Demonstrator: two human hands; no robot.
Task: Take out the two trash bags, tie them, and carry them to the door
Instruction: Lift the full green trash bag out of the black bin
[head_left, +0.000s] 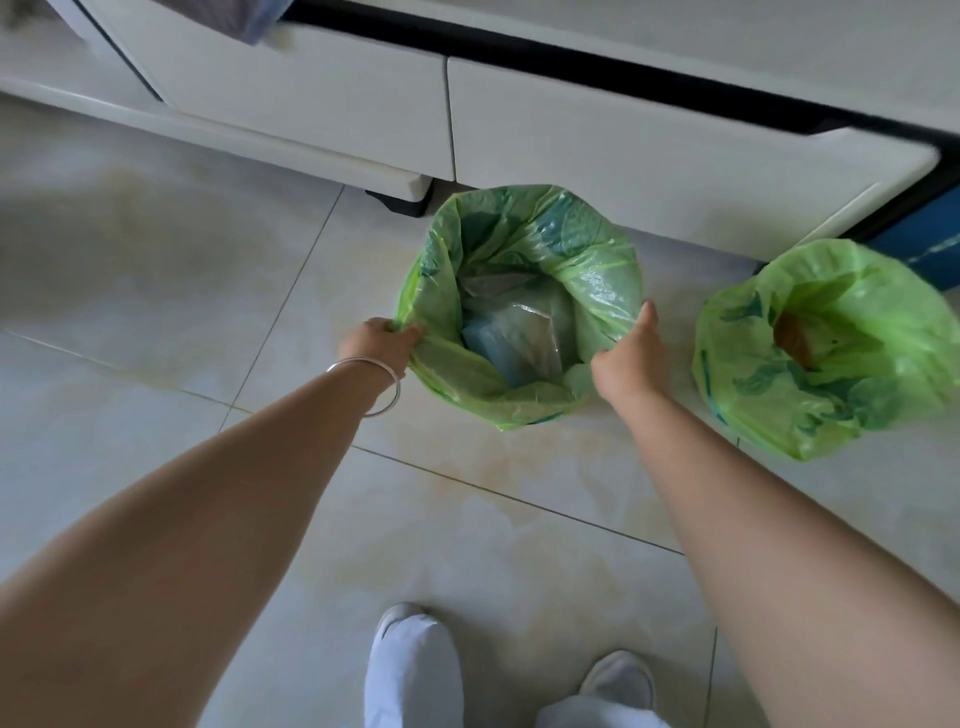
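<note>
trash bags: 2, both green, both on the tiled floor (182, 291) in front of the white cabinet (311, 104)
near bag (519, 306): centre of view, mouth open and folded over a rim; clear plastic and a bluish item inside
far bag (826, 348): to the right of the near bag, close but apart; mouth partly open, something brown inside; nobody touching it
bins: cannot tell, bags cover whatever is under them
hands: 2, both on the near bag
left hand (379, 343): fingers curled round the bag's left edge, pinching a fold of plastic
right hand (631, 358): at the bag's right edge, thumb up against the outer side; fingers go over the rim and are hidden, seems to grasp the plastic
bracelet (376, 387): 1, silver, on the left wrist
feet: 2, white slippers (415, 670), bottom of view, well back from the bags
cabinet: 2 drawer fronts seen, dark gap above them, raised off the floor on a dark foot (400, 202)
blue object (919, 249): 1, right edge, behind the far bag, partly cut off
cloth (228, 21): grey-blue, hanging at top left, blurred
in the way: cabinet front just behind both bags; floor in front open
</note>
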